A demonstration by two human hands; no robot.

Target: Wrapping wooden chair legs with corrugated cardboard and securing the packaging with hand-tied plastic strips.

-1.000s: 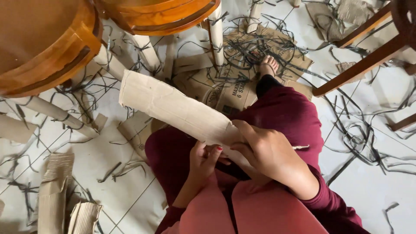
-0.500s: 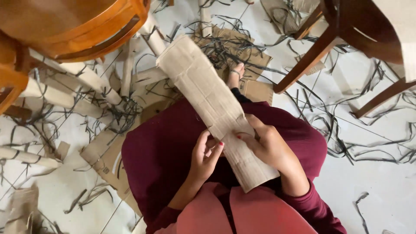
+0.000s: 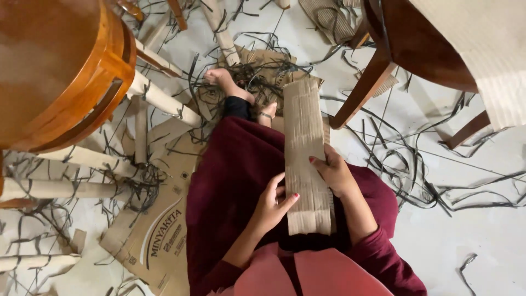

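At nine to eleven o'clock a round, honey-brown wooden stool (image 3: 52, 66) fills the corner, and below it pale rolled cardboard tubes (image 3: 159, 98) lie across the white tiled floor (image 3: 471, 230) among thin dark strips (image 3: 137, 186). At seven o'clock a flattened brown cardboard box with printing (image 3: 150, 233) lies just beside the person's dark maroon skirt (image 3: 230, 181). Over that lap, near the centre, the left hand (image 3: 271, 205) is curled, its thumb and fingertips pressed on the left edge of a long, narrow strip of ribbed brown corrugated cardboard (image 3: 304, 142). The strip runs lengthwise from the lap at six o'clock up toward twelve o'clock, its far end reaching past a bare foot (image 3: 224, 82) onto a heap of cardboard scraps. The right hand (image 3: 334, 172) grips the strip's right edge, thumb on top and fingers wrapped behind, a little farther up than the left hand. From one to three o'clock stand the dark brown wooden legs of a chair (image 3: 367, 82), with a pale ribbed cardboard sheet (image 3: 487, 49) at the corner and more dark strips scattered across the floor at three to four o'clock.
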